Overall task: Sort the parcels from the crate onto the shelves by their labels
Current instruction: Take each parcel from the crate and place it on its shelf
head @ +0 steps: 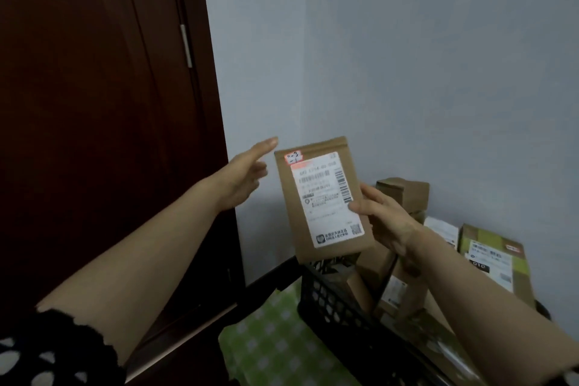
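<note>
The right hand (385,219) holds a flat brown parcel (300,213) upright above the left end of the black crate (329,301). Its grip is clamped on the parcel's right edge, with the thumb on the white label (326,200). A small orange sticker (293,157) sits at the label's top left. The left hand (247,172) hovers just left of the parcel, grip apart, holding nothing. More parcels (495,260) lie in the crate, to the right.
</note>
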`<state>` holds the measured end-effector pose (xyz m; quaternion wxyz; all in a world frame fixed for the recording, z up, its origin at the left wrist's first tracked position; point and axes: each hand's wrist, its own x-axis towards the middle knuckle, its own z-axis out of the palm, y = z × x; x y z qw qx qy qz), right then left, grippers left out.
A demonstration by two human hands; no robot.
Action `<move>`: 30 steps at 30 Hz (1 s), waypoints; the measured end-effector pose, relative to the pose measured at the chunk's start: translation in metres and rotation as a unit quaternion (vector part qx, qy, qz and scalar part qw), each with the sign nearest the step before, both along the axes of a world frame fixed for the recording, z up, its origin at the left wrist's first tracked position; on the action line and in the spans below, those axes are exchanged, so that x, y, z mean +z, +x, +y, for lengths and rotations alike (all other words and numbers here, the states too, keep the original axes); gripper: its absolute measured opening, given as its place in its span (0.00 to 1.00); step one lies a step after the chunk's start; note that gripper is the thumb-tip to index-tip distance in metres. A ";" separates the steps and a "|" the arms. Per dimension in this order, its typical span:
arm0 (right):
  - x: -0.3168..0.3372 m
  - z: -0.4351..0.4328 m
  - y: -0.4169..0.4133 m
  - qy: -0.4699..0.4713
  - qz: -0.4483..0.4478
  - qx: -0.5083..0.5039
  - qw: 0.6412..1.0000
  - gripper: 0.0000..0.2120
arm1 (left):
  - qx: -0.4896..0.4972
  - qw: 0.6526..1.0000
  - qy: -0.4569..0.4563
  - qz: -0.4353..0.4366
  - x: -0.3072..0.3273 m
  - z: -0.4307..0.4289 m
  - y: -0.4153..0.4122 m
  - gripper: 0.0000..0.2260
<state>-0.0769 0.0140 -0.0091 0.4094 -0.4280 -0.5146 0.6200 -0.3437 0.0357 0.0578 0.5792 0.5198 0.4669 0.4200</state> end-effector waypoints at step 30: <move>0.008 0.017 -0.104 -0.001 -0.017 0.156 0.988 0.39 | 0.059 0.990 -0.122 0.044 -0.075 -0.113 -0.075 0.27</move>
